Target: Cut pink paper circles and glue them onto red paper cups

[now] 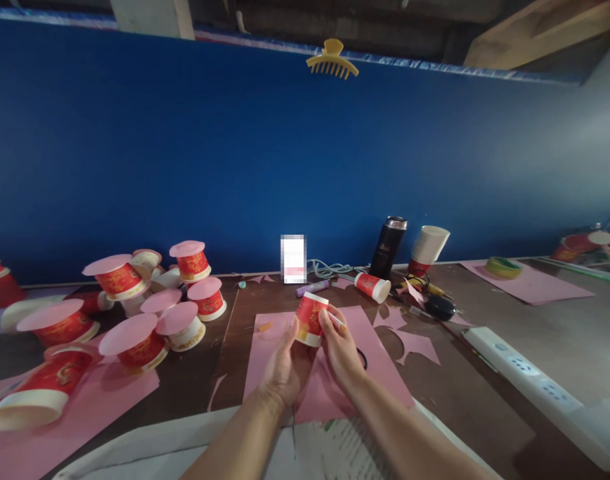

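Both hands are around a red paper cup (311,319) with gold print, raised over pink paper (267,363). My left hand (288,363) supports it from the left and below, fingers curled under it. My right hand (342,350) grips its right side. A slim white pen-like stick with an orange end (337,323) also sits between the right fingers. An orange cap-like piece (265,327) lies on the paper. Beside the right wrist shows a black ring-shaped handle (363,359); the remainder of it is hidden.
Several red cups topped with pink paper discs (129,337) stand at left. Behind the hands are a purple tube (312,288), a tipped cup (373,287) and a black flask (389,248). Pink offcuts (417,345) and a white power strip (527,377) lie to the right.
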Tool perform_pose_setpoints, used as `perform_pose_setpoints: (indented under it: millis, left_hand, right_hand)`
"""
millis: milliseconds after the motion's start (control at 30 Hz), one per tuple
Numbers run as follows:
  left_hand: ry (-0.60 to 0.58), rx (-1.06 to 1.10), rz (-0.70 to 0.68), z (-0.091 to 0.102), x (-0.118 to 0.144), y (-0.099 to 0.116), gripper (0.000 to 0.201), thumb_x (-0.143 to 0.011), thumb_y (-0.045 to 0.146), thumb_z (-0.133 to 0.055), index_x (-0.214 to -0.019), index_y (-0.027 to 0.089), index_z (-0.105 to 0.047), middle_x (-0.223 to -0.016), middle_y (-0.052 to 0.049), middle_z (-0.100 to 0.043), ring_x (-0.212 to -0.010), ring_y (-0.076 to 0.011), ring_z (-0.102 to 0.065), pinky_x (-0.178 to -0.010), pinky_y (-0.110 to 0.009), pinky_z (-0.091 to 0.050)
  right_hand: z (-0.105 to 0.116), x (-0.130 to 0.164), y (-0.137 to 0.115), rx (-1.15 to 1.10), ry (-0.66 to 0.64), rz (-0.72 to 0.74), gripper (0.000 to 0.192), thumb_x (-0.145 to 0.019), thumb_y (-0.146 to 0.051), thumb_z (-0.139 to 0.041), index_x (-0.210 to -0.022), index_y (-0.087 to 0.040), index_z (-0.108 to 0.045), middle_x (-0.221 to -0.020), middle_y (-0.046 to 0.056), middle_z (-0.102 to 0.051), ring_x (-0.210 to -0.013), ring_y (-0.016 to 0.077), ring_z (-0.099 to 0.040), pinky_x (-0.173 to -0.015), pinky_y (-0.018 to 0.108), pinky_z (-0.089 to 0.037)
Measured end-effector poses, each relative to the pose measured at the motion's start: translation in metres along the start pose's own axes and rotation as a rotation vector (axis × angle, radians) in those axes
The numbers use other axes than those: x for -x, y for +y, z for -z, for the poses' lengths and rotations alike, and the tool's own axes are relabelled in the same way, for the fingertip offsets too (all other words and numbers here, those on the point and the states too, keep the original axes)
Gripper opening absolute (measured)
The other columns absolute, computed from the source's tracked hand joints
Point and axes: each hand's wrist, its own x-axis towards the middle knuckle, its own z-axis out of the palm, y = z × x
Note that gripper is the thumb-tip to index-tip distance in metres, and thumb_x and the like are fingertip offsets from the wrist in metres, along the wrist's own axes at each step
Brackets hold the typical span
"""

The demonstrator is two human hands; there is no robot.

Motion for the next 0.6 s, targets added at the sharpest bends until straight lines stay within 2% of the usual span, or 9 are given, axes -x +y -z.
perform_pose_setpoints:
  millis: [200, 333, 467, 600]
  left_hand:
    - [-0.008, -0.042, -0.027, 0.008, -0.003, -0.004, 0.029, -0.079, 0.024, -0.069, -0.105, 0.011, -0.068, -0.109, -0.011, -0.07, -0.11, -0.0238, -0.062, -0.102, -0.035, -0.042]
    - [0.016, -0.028, -0.063, 0.007, -0.003, 0.002, 0.028, -0.08, 0.03, -0.068, -0.102, 0.013, -0.069, -0.106, -0.01, -0.071, -0.107, -0.0242, -0.062, -0.099, -0.036, -0.044]
    - [0.106, -0.055, -0.14, 0.002, -0.001, 0.008, 0.018, -0.079, 0.026, -0.067, -0.092, 0.014, -0.07, -0.092, -0.007, -0.071, -0.09, -0.02, -0.066, -0.085, -0.031, -0.049]
    - [0.189, -0.093, -0.185, 0.009, -0.005, 0.008, 0.01, -0.068, 0.012, -0.068, -0.078, 0.015, -0.067, -0.076, -0.002, -0.069, -0.068, -0.0124, -0.062, -0.072, -0.024, -0.048]
  right_hand:
    - [-0.002, 0.005, 0.001, 0.084, -0.045, -0.021, 0.047, -0.084, -0.048, -0.062, -0.122, -0.022, -0.052, -0.099, 0.004, -0.07, -0.083, 0.0192, -0.067, -0.071, 0.03, -0.053]
    - [0.001, 0.005, 0.001, 0.158, 0.011, 0.001, 0.052, -0.085, -0.049, -0.062, -0.127, -0.023, -0.047, -0.103, 0.006, -0.07, -0.09, 0.0199, -0.067, -0.077, 0.032, -0.053]
    - [0.007, 0.003, -0.004, 0.295, 0.095, 0.159, 0.049, -0.09, -0.048, -0.055, -0.133, -0.026, -0.044, -0.117, 0.009, -0.066, -0.101, 0.0213, -0.065, -0.088, 0.04, -0.052]
    - [0.008, 0.007, -0.011, 0.401, 0.059, 0.359, 0.044, -0.095, -0.04, -0.047, -0.137, -0.025, -0.045, -0.118, 0.01, -0.065, -0.101, 0.0211, -0.064, -0.091, 0.042, -0.051]
